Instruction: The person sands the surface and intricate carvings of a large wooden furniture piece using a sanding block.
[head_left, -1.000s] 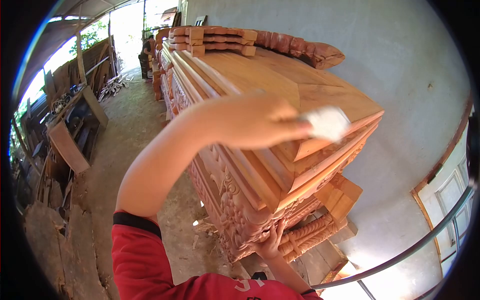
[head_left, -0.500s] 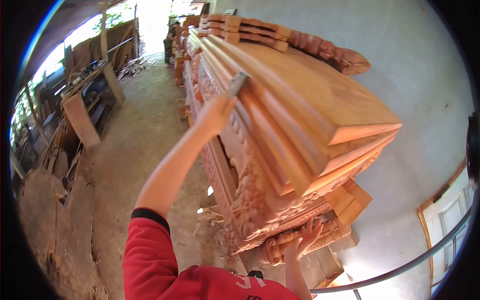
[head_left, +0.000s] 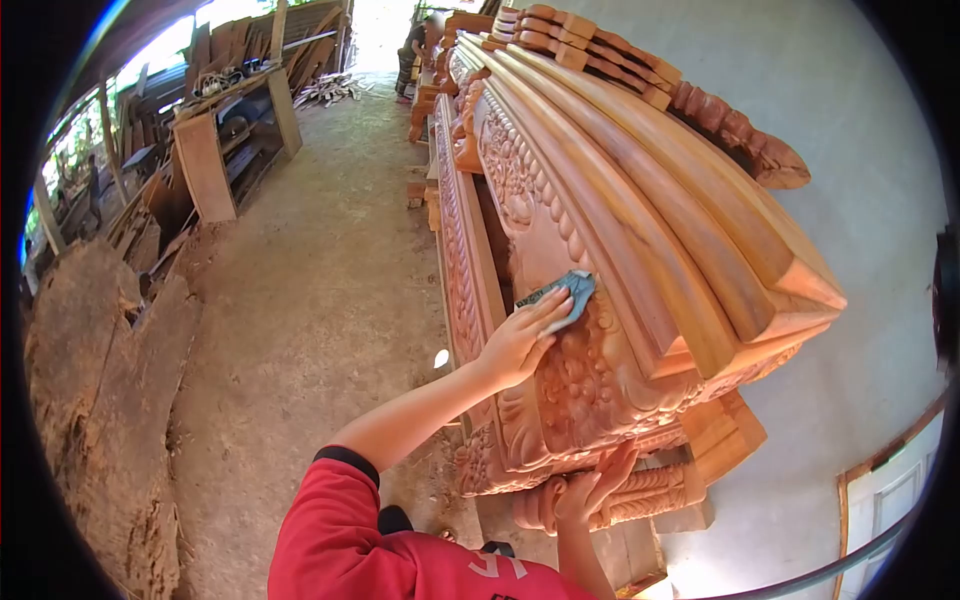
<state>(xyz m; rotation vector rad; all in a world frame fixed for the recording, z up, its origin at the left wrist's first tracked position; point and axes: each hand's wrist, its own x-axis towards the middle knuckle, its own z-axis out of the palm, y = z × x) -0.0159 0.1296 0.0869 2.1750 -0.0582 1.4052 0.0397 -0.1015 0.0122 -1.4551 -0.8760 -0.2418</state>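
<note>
A long carved wooden cabinet (head_left: pixel 690 270) with stepped mouldings stretches away from me. My left hand (head_left: pixel 518 345) presses a folded sheet of blue-grey sandpaper (head_left: pixel 572 295) against its carved side panel, just below the moulding. Raised floral carving (head_left: pixel 580 375) surrounds that spot. Lower down, my right hand (head_left: pixel 590 492) has its fingers stretched out at the cabinet's near end. It is beside a carved wooden column (head_left: pixel 655 488) and seems to rest against the wood, though the exact contact is hard to see.
Turned wooden pieces (head_left: pixel 735 125) lie along the cabinet's far top edge, by a grey wall (head_left: pixel 860 200). On the left stand a wooden workbench (head_left: pixel 207 165) and large rough slabs (head_left: pixel 90 420). A person (head_left: pixel 412 60) is in the distance. A dark hose (head_left: pixel 840 565) crosses the lower right.
My left hand has come down and nearer with the sandpaper, from the upper moulding to the carved panel. My right hand has shifted slightly left and down. The view has turned left.
</note>
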